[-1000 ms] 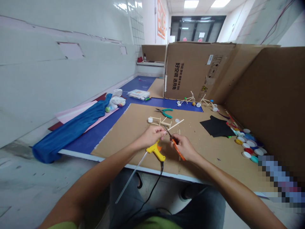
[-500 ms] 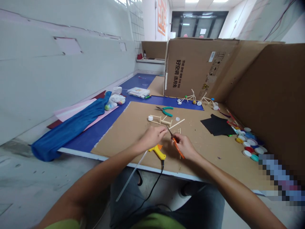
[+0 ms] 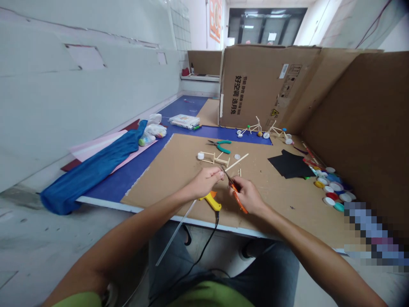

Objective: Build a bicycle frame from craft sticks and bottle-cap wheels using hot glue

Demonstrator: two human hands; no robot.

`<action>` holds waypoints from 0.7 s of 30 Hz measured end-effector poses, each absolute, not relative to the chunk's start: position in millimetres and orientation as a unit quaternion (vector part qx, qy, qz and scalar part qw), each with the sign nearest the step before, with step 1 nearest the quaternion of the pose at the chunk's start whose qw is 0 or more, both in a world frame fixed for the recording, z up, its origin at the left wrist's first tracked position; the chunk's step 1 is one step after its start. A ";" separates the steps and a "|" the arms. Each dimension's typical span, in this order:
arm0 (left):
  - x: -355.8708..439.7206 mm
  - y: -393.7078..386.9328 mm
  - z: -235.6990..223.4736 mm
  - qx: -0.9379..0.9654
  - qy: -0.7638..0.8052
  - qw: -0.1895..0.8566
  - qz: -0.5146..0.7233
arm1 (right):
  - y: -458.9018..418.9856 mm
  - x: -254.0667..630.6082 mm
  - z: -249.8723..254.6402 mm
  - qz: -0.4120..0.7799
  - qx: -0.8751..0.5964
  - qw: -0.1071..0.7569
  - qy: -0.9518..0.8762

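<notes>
Orange-handled scissors [image 3: 237, 197] are in our right hand [image 3: 249, 195], which is curled round them, above a brown cardboard sheet [image 3: 169, 170]. Our left hand [image 3: 205, 181] is pinched tight on the near end of a thin wooden stick [image 3: 237, 162], right by the scissor blades [image 3: 226, 175]. We cannot tell if the blades touch the wood. A yellow glue gun [image 3: 213, 202] lies partly hidden by our left hand. Past our hands, we see a little stick frame [image 3: 216, 160] with a white cap [image 3: 200, 156], then green-handled needle-nose pliers [image 3: 224, 147].
</notes>
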State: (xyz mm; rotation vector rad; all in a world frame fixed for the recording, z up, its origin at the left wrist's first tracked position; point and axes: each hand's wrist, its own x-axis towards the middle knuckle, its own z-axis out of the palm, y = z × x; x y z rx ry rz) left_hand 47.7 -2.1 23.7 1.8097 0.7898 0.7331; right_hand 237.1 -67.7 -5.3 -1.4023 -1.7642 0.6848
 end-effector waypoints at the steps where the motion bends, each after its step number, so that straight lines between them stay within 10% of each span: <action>1: 46.4 -4.1 25.7 0.724 0.316 0.542 0.287 | -69.9 237.1 -3.8 0.259 -0.548 0.381 -0.698; 8: 38.0 -6.4 28.2 0.634 0.268 0.702 0.183 | -79.7 239.8 -2.3 0.231 -0.526 0.374 -0.728; 15: 43.4 -9.8 19.5 0.871 0.353 0.170 0.297 | -70.5 236.1 -10.8 0.284 -0.555 0.386 -0.680; 21: 45.0 -14.0 17.8 0.874 0.345 0.181 0.289 | -72.7 239.7 -12.2 0.270 -0.551 0.384 -0.690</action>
